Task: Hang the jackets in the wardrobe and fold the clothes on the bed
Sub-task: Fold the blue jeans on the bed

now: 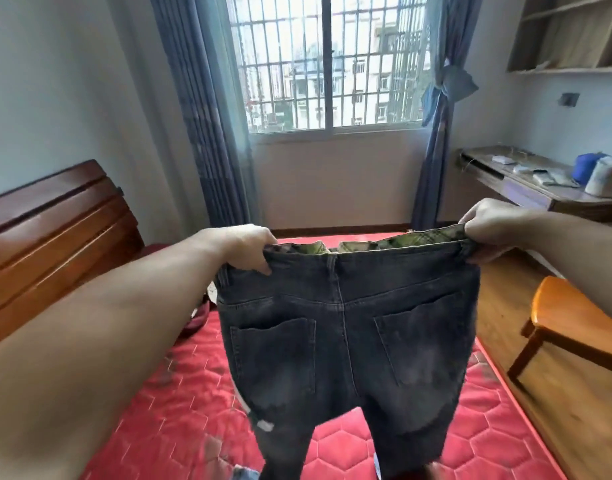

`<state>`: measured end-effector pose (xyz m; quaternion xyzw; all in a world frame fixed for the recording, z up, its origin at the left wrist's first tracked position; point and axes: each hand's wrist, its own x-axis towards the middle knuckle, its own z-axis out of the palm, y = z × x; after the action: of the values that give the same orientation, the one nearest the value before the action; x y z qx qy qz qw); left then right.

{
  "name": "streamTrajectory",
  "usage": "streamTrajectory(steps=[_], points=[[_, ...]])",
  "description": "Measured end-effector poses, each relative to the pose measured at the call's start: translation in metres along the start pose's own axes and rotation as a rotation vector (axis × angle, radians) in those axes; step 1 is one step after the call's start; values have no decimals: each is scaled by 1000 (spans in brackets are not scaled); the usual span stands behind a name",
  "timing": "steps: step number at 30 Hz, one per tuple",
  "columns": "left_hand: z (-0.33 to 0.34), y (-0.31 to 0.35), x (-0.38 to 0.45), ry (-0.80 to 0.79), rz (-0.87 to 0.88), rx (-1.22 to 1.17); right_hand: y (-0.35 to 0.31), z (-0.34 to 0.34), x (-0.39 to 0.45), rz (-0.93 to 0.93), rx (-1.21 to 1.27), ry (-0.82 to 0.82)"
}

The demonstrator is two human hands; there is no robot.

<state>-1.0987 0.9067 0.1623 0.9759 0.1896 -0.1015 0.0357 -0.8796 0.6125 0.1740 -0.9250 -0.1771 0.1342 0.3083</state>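
Left hand: pinching left waistband end | Right hand: gripping right waistband end | Dark jeans: centre frame, stretched flat, back pockets facing camera, hanging above red bed | Desk: right edge

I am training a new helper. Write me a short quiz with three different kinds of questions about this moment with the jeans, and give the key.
1. True or false: both hands hold the dark grey denim jeans by the waistband.
2. Which side of the jeans faces the camera? A) the front with the zip B) the back with two pockets C) the inside lining only
3. Fill in: the jeans hang above the ___ quilted mattress.

Key:
1. True. The left hand and the right hand each have a grip on one end of the waistband.
2. B
3. red
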Motion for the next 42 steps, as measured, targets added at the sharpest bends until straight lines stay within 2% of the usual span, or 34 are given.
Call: streamTrajectory(steps=[2, 4, 6, 8, 12, 14, 16, 19, 23, 24, 25, 27, 30, 32, 36, 38, 42], points=[[9, -17, 3, 195, -22, -80, -6, 23, 9, -53, 133, 231], [7, -29, 14, 425, -43, -104, -13, 35, 18, -118, 82, 412], [1, -38, 29, 551, 1, -111, -17, 38, 27, -172, -49, 366], [-4, -46, 44, 539, 93, -132, -18, 35, 40, -199, -201, 216], [13, -54, 80, 338, 186, -174, -9, 47, 68, -237, -401, -214], [29, -56, 107, 280, 186, -131, -1, 69, 90, -317, -538, -357], [43, -55, 135, 179, 178, -79, 8, 97, 125, -384, -636, -431], [64, -56, 179, -80, 105, 10, 17, 138, 181, -336, -788, -574], [107, -61, 236, -683, -44, 213, 44, 191, 241, -123, -1060, -907], [116, -62, 249, -760, -70, 234, 45, 198, 253, -102, -1103, -932], [120, -63, 261, -761, -90, 255, 43, 202, 265, -108, -1108, -918], [114, -72, 287, -577, -105, 262, 34, 204, 295, -194, -1003, -770], [71, -96, 328, -96, -188, 248, 5, 188, 350, -259, -700, -334], [21, -111, 349, 189, -272, 154, -29, 164, 380, -315, -507, -39], [-91, -128, 360, 660, -310, 72, -114, 101, 405, -463, -190, 374], [-137, -131, 350, 816, -289, 58, -147, 70, 403, -553, -84, 494], [-180, -136, 321, 975, -225, 55, -176, 35, 383, -694, -56, 625]])
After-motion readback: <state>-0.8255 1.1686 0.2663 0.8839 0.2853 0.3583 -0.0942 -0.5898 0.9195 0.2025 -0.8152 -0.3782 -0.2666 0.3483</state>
